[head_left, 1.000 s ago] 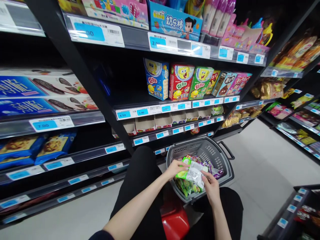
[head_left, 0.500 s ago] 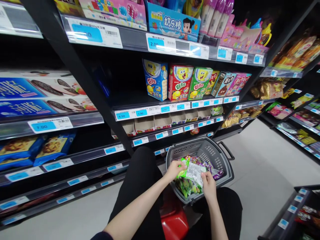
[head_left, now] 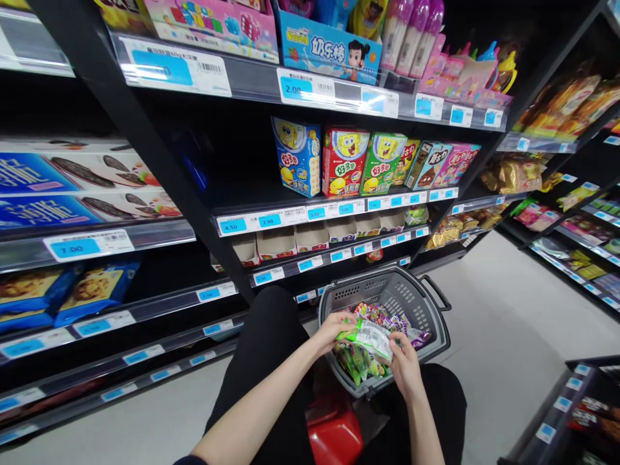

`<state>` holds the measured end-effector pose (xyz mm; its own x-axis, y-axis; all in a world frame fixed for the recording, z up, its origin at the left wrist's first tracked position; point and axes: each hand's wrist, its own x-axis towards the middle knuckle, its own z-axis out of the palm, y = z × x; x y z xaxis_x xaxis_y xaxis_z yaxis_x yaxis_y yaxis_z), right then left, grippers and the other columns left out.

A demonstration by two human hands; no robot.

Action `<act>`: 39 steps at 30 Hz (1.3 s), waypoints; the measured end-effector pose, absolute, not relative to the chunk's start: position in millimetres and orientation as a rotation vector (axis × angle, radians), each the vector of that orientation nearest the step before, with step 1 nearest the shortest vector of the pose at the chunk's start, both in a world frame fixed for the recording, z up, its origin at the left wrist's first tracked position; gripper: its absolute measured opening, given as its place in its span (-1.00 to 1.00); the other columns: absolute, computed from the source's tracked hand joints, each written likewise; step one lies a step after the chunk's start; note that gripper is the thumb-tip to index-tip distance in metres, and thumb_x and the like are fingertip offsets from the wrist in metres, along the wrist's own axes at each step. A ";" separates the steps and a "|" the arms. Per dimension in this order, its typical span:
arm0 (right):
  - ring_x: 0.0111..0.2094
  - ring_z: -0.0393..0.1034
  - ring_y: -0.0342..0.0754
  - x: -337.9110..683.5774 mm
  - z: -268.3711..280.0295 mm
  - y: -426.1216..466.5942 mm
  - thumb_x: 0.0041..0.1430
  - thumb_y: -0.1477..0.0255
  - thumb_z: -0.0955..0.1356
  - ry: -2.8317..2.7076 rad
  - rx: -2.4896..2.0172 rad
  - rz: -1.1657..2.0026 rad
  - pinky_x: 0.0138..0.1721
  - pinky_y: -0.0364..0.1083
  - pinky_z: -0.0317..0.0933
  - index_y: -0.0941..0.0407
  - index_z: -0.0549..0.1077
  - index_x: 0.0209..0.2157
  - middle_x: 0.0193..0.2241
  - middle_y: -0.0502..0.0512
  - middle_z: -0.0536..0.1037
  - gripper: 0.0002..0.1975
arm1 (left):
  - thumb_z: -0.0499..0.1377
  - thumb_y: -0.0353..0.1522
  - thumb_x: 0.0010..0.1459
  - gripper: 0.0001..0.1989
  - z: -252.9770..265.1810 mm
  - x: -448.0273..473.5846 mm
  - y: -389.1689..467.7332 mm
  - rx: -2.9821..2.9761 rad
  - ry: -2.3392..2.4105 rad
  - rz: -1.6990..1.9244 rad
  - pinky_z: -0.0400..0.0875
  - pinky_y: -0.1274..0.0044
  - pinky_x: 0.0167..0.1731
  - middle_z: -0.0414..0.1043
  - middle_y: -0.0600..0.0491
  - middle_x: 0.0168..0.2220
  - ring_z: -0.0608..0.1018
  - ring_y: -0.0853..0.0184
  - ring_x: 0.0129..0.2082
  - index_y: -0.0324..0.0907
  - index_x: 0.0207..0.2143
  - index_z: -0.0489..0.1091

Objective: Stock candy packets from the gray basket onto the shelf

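Note:
Over a grey shopping basket [head_left: 426,294] I hold a green and silver snack packet [head_left: 372,337] between both hands. My left hand [head_left: 338,328] pinches its green end, and my right hand [head_left: 403,354] grips the other end. The printed side facing up is too small to read. Below it in the basket lie several green packets [head_left: 356,363] and, farther back, red and purple packets [head_left: 375,314]. The basket stands between my knees, its black handle [head_left: 437,292] at the far right end.
Black shelves rise in front, with boxed snacks [head_left: 345,160], open cartons [head_left: 312,237] and blue biscuit bags [head_left: 97,290]. A red stool [head_left: 335,434] is beneath me. Pale floor [head_left: 504,303] stretches to the right, with another shelf [head_left: 557,403] at the lower right.
The packet has tilted and bent in my hands, its silver face turning so that it looks narrower. Both hands stay on it. The view has shifted slightly.

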<state>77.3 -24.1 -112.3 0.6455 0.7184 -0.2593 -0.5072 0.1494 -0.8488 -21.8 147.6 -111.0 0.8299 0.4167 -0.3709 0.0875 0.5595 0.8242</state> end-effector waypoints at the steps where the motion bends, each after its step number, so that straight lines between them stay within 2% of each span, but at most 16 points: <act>1: -0.47 0.40 -0.08 77.8 -111.0 -25.2 -0.10 0.36 0.40 -0.210 -1.068 0.928 -0.45 -0.10 0.26 0.05 0.35 -0.43 -0.48 -0.05 0.51 -0.84 | 0.25 -0.43 -0.25 -0.81 -110.2 -23.2 149.8 0.945 0.573 0.164 0.25 0.64 -0.65 0.37 0.09 -0.63 0.39 0.47 -0.68 -0.31 -0.48 0.38; 5: -0.33 0.45 0.03 83.1 -109.7 -31.0 -0.16 0.36 0.42 -0.178 -0.942 0.989 -0.27 0.01 0.27 0.10 0.45 -0.37 -0.39 0.09 0.56 -0.77 | 0.13 -0.33 -0.08 -0.71 -108.2 -29.4 158.9 0.756 0.426 0.027 0.39 0.40 -0.34 0.48 -0.15 -0.40 0.53 0.23 -0.40 -0.37 -0.32 0.40; 7: -0.30 0.46 0.08 85.7 -111.7 -33.6 -0.22 0.38 0.44 -0.182 -0.929 0.987 -0.22 0.05 0.25 0.12 0.46 -0.33 -0.40 0.14 0.58 -0.69 | 0.08 -0.37 -0.08 -0.70 -108.7 -31.6 161.6 0.681 0.295 -0.017 0.34 0.28 -0.23 0.47 -0.23 -0.31 0.52 0.13 -0.28 -0.38 -0.29 0.38; 9: -0.31 0.46 0.09 87.4 -115.4 -34.7 -0.23 0.38 0.45 -0.187 -1.007 0.952 -0.23 0.06 0.26 0.13 0.44 -0.32 -0.41 0.15 0.58 -0.67 | 0.09 -0.45 -0.14 -0.70 -109.9 -32.5 161.6 0.721 0.219 -0.047 0.33 0.25 -0.21 0.46 -0.24 -0.25 0.51 0.11 -0.24 -0.37 -0.28 0.37; 12: -0.46 0.47 0.05 89.6 -123.0 -34.6 -0.15 0.23 0.40 -0.247 -1.330 0.796 -0.44 -0.02 0.28 0.15 0.43 -0.41 -0.51 0.13 0.56 -0.71 | 0.15 -0.45 -0.13 -0.77 -111.4 -31.9 156.8 0.976 0.331 -0.083 0.41 0.38 -0.36 0.49 -0.16 -0.32 0.55 0.20 -0.39 -0.34 -0.33 0.35; 15: -0.71 0.31 -0.08 93.5 -129.2 -35.3 -0.11 0.09 0.32 -0.360 -1.685 0.577 -0.68 -0.14 0.11 0.15 0.42 -0.56 -0.74 0.00 0.44 -0.63 | 0.17 -0.27 -0.06 -0.76 -112.9 -30.4 150.8 1.193 0.524 -0.169 0.36 0.54 -0.61 0.49 -0.06 -0.53 0.51 0.33 -0.64 -0.30 -0.47 0.31; 19: -0.71 0.17 -0.15 97.5 -130.7 -36.4 -0.16 0.11 0.34 -0.413 -1.829 0.415 -0.66 -0.18 0.00 0.13 0.38 -0.70 -0.81 -0.10 0.30 -0.64 | 0.15 -0.15 -0.08 -0.65 -116.6 -27.7 150.1 1.398 0.627 -0.141 0.11 0.66 -0.78 0.25 0.13 -0.86 0.29 0.46 -0.86 -0.24 -0.66 0.22; 23: -0.68 0.12 -0.15 93.8 -127.4 -31.0 -0.07 0.09 0.26 -0.473 -1.887 0.316 -0.62 -0.18 -0.02 0.11 0.29 -0.74 -0.81 -0.11 0.23 -0.59 | 0.15 -0.17 -0.08 -0.64 -121.1 -22.0 154.5 1.444 0.685 0.082 -0.01 0.67 -0.77 0.07 0.22 -0.93 0.14 0.55 -0.88 -0.24 -0.72 0.21; 25: -0.65 0.12 -0.14 89.1 -123.7 -26.5 -0.01 0.10 0.22 -0.512 -1.905 0.277 -0.58 -0.17 0.01 0.10 0.26 -0.72 -0.78 -0.11 0.22 -0.59 | 0.12 -0.18 -0.05 -0.69 -122.1 -19.6 152.8 1.430 0.703 0.094 0.07 0.66 -0.75 0.17 0.20 -0.87 0.21 0.52 -0.84 -0.28 -0.58 0.32; 27: -0.56 0.16 -0.10 81.6 -118.2 -20.8 0.03 0.14 0.21 -0.555 -1.918 0.230 -0.49 -0.15 0.05 0.09 0.25 -0.69 -0.72 -0.08 0.26 -0.62 | 0.14 -0.21 -0.05 -0.65 -121.5 -19.0 145.3 1.339 0.677 0.117 0.23 0.63 -0.66 0.37 0.12 -0.67 0.39 0.43 -0.69 -0.28 -0.26 0.34; 28: -0.51 0.17 -0.08 76.5 -114.9 -17.3 0.05 0.16 0.21 -0.601 -1.941 0.190 -0.44 -0.13 0.07 0.09 0.25 -0.68 -0.68 -0.05 0.29 -0.64 | 0.16 -0.23 -0.06 -0.53 -120.5 -19.5 139.2 1.251 0.636 0.131 0.31 0.59 -0.57 0.44 0.07 -0.52 0.47 0.38 -0.55 -0.23 -0.09 0.26; 30: -0.42 0.18 -0.03 63.6 -107.3 -9.0 0.10 0.25 0.19 -0.757 -2.025 0.091 -0.36 -0.09 0.08 0.08 0.27 -0.64 -0.60 0.01 0.34 -0.69 | 0.21 -0.28 -0.09 -0.29 -117.5 -21.4 124.3 1.028 0.511 0.131 0.38 0.47 -0.37 0.41 -0.01 -0.21 0.48 0.30 -0.26 -0.06 0.11 0.01; 31: -0.39 0.19 0.00 56.3 -103.2 -4.5 0.12 0.30 0.18 -0.861 -2.076 0.044 -0.35 -0.08 0.08 0.07 0.30 -0.61 -0.58 0.04 0.35 -0.72 | 0.23 -0.29 -0.10 -0.24 -115.8 -22.6 116.6 0.929 0.451 0.116 0.37 0.42 -0.29 0.36 -0.03 -0.12 0.45 0.27 -0.17 -0.01 0.14 -0.05; 33: -0.37 0.20 0.03 42.4 -95.2 4.0 0.15 0.41 0.15 -1.067 -2.152 -0.010 -0.36 -0.06 0.10 0.07 0.35 -0.53 -0.55 0.08 0.38 -0.75 | 0.25 -0.31 -0.12 -0.25 -112.1 -24.4 103.9 0.803 0.386 0.083 0.34 0.38 -0.20 0.32 -0.07 -0.06 0.42 0.23 -0.10 -0.03 0.13 0.01; 36: -0.34 0.24 0.04 32.6 -87.2 10.0 0.14 0.48 0.14 -1.240 -2.114 0.032 -0.32 -0.03 0.15 0.09 0.40 -0.42 -0.50 0.11 0.43 -0.77 | 0.29 -0.36 -0.16 -0.39 -107.5 -24.0 97.8 0.728 0.397 0.125 0.32 0.44 -0.15 0.38 -0.14 -0.11 0.43 0.19 -0.11 -0.22 0.00 0.24; 39: -0.32 0.29 0.00 44.7 -89.6 2.6 0.12 0.46 0.17 -1.144 -1.962 0.117 -0.30 -0.04 0.19 0.10 0.42 -0.36 -0.43 0.10 0.45 -0.79 | 0.29 -0.37 -0.16 -0.48 -104.5 -21.4 105.8 0.720 0.433 0.186 0.37 0.44 -0.21 0.43 -0.18 -0.18 0.48 0.18 -0.19 -0.32 -0.09 0.31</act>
<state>44.7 2.6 -89.6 0.5788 0.7540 0.3106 0.6757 -0.2302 -0.7003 -21.4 105.8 -104.5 0.8957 0.3103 -0.3184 -0.0174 0.7400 0.6724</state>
